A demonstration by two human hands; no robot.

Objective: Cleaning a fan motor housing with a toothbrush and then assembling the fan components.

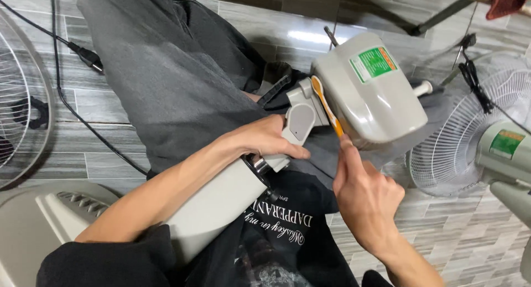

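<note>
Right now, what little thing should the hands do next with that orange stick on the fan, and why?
Probably slide the orange tool a little further along the seam of the grey motor housing. The right hand pinches its lower end, with the tool lying along the housing's edge by the neck joint. The left hand grips the pole there, steadying the fan across the lap.

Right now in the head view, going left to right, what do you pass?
Fan grille → black plug → left hand → orange-handled tool → fan motor housing → second fan's white grille.
</note>
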